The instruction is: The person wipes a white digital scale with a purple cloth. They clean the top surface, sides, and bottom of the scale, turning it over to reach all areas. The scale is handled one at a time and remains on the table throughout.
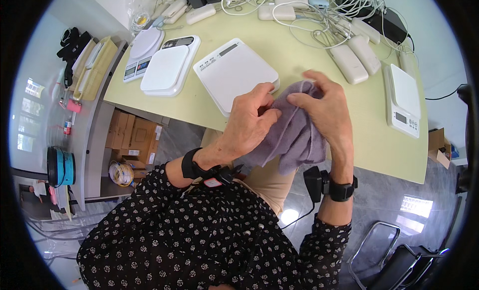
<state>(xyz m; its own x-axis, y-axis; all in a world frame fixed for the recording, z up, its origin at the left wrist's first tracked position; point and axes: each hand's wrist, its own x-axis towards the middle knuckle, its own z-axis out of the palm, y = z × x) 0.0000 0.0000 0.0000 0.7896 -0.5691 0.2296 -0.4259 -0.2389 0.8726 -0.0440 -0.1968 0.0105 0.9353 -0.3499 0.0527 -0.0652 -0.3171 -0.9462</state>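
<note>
A greyish-purple cloth (pixel 294 133) hangs in loose folds at the table's near edge, in front of my body. My right hand (pixel 329 110) holds its upper right part, thumb on the near side and fingers reaching behind it. My left hand (pixel 249 123) is curled at the cloth's left edge, thumb and forefinger closed together on it. Just beyond my left hand lies a flat white digital scale (pixel 237 73), set at an angle on the table. My left fingers overlap the scale's near right corner in view; whether they touch it I cannot tell.
More white kitchen scales stand on the pale green table (pixel 366 152): one (pixel 167 65) at left, a round-topped one (pixel 144 48) behind it, another (pixel 403 98) at right. White power packs (pixel 347 63) and tangled cables (pixel 319 25) crowd the back. A chair (pixel 399 265) stands lower right.
</note>
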